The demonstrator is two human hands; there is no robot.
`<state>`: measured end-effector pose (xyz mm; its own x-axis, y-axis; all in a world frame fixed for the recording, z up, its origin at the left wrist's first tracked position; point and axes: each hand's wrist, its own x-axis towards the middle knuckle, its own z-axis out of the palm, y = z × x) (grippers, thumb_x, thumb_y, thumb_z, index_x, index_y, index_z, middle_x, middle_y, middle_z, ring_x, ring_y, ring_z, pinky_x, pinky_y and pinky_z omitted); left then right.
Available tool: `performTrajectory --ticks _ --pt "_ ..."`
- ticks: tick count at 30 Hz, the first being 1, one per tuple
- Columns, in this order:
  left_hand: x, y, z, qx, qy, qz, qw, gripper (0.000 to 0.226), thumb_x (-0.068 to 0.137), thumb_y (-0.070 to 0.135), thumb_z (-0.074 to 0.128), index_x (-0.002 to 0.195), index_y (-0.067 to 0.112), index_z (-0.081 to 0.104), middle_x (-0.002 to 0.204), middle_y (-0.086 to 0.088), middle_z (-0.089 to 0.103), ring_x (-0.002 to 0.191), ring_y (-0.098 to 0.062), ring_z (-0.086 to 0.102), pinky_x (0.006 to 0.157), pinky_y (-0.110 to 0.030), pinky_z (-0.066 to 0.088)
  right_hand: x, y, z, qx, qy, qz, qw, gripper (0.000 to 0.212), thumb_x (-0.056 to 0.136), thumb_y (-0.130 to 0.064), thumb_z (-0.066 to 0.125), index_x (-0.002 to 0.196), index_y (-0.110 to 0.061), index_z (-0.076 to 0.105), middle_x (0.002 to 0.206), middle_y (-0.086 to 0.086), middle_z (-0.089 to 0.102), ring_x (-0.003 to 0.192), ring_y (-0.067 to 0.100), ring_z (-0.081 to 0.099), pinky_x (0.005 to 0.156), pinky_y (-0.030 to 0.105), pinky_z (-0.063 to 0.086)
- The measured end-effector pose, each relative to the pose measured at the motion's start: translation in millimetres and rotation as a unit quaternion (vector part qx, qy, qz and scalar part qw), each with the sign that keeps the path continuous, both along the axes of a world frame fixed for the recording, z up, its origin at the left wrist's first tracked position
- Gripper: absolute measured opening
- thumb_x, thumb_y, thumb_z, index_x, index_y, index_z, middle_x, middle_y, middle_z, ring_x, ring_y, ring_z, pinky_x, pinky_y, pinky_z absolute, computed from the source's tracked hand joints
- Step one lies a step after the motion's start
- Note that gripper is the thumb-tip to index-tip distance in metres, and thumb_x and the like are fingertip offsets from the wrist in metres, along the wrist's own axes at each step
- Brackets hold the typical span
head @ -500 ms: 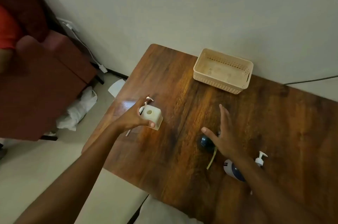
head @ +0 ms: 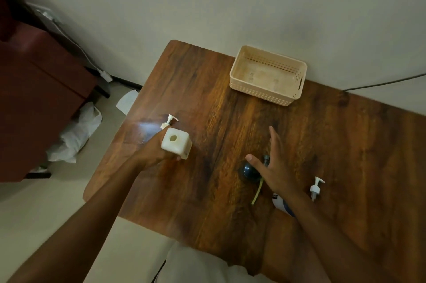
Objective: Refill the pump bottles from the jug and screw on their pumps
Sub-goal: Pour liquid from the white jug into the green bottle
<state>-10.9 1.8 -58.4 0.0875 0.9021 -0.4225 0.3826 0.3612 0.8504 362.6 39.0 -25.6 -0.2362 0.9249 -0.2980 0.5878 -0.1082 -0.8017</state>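
Note:
My left hand [head: 153, 152] grips a square cream bottle [head: 176, 144] with an open round neck, held just above the wooden table [head: 230, 121]. A white pump [head: 169, 121] lies on the table right behind it. My right hand [head: 274, 167] hovers with straight fingers over a dark blue pump [head: 250, 170] with a yellow-green tube, holding nothing. Under my right forearm lies a white and blue bottle [head: 280, 203], mostly hidden. To its right lies another white pump [head: 316, 188]. No jug is in view.
A cream perforated basket [head: 267, 93] stands at the table's far edge against the wall. A dark cable [head: 380, 84] runs along the wall on the right. A red-brown cabinet [head: 39, 88] and crumpled white bags [head: 76, 135] sit on the floor to the left.
My left hand has tilted the square bottle a little so its top faces the camera more. The right hand has stayed over the blue pump.

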Motion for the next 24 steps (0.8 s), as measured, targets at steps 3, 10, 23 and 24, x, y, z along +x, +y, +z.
performTrajectory --ticks 3,10,23,24 --pt "0.0 3.9 -2.3 0.011 -0.002 -0.001 1.0 0.05 0.082 -0.019 0.073 0.122 0.005 0.054 0.106 0.022 0.074 0.1 0.006 0.07 0.084 -0.009 0.054 0.0 -4.4 -4.0 -0.012 0.016 -0.015 1.0 0.106 0.07 -0.079 0.065 0.149 -0.057 -0.002 0.163 -0.019 0.005 0.15 0.015 0.015 0.117 0.054 0.027" --pt "13.5 7.8 -4.1 0.021 -0.004 0.015 1.0 0.058 0.077 -0.011 0.082 0.127 0.008 0.058 0.123 -0.004 0.069 0.12 -0.015 0.067 0.1 -0.03 0.055 -4.1 -18.3 -7.5 -0.051 0.025 -0.038 0.998 0.133 0.049 -0.078 0.08 0.149 -0.057 -0.005 0.163 -0.016 0.009 0.149 0.017 0.015 0.116 0.05 0.026" --pt "69.6 17.2 13.8 0.042 -0.054 -0.001 0.998 0.066 0.074 -0.012 0.085 0.128 0.007 0.053 0.12 0.006 0.072 0.116 -0.016 0.069 0.088 -0.032 0.062 -17.4 -49.0 -43.9 -0.072 0.002 -0.069 0.995 0.137 0.053 -0.038 0.095 0.15 -0.05 0.0 0.163 -0.01 0.015 0.148 0.014 0.016 0.117 0.039 0.025" --pt "71.5 17.6 12.3 0.042 -0.055 -0.002 0.998 0.065 0.075 -0.015 0.083 0.129 0.004 0.052 0.12 0.004 0.071 0.116 -0.016 0.069 0.087 -0.031 0.062 -18.1 -50.2 -47.6 -0.068 0.002 -0.073 0.995 0.134 0.055 -0.035 0.095 0.151 -0.049 0.002 0.162 -0.01 0.018 0.147 0.013 0.018 0.116 0.038 0.026"
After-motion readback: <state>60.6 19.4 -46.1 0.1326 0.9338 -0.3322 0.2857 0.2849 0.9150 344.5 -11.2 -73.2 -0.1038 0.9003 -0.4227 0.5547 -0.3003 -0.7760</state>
